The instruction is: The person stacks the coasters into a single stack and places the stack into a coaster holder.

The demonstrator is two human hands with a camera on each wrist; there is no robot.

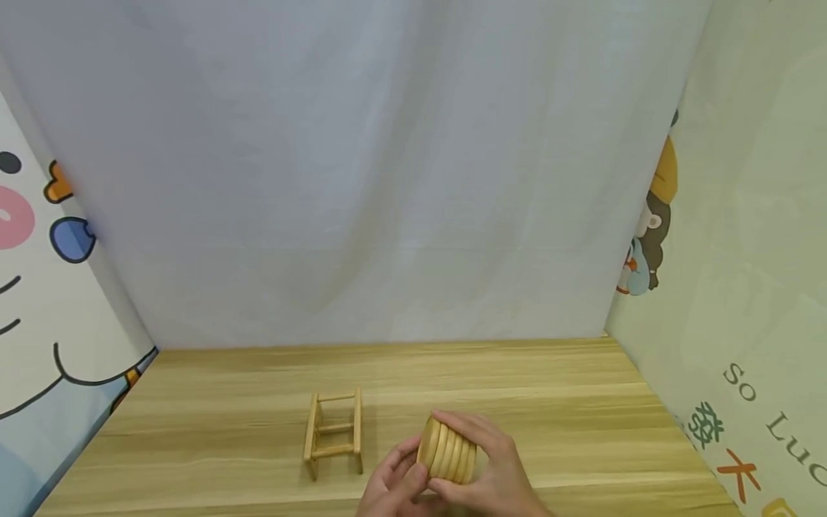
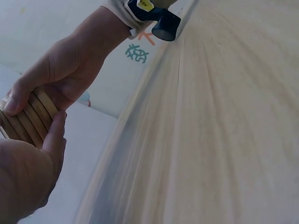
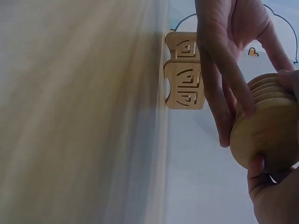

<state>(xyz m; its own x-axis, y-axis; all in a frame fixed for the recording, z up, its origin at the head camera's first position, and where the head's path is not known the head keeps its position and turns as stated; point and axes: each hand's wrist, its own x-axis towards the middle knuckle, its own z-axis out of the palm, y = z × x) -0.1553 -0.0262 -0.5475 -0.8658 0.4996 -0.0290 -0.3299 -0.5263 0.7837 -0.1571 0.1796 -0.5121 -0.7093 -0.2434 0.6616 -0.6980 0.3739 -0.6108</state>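
Observation:
Both hands hold a stack of several round wooden coasters [image 1: 447,451], tilted on edge above the table. My left hand [image 1: 395,482] grips it from the left, its thumb on the lower left edge. On the other side my right hand [image 1: 494,459] clasps the stack, fingers over the top and thumb below. In the right wrist view, the flat face of an end coaster [image 3: 268,133] shows between the hands. To the left of the hands stands a wooden coaster rack [image 1: 333,434] with crossbars; cut-out patterns mark its side panels [image 3: 183,86].
The wood-grain table [image 1: 549,402] reaches back to a pale cloth [image 1: 388,215]. Printed panels border both sides, a cartoon one [image 1: 52,301] at left and one with lettering [image 1: 743,287] at right. A dark wrist camera [image 2: 166,25] sits on the right wrist.

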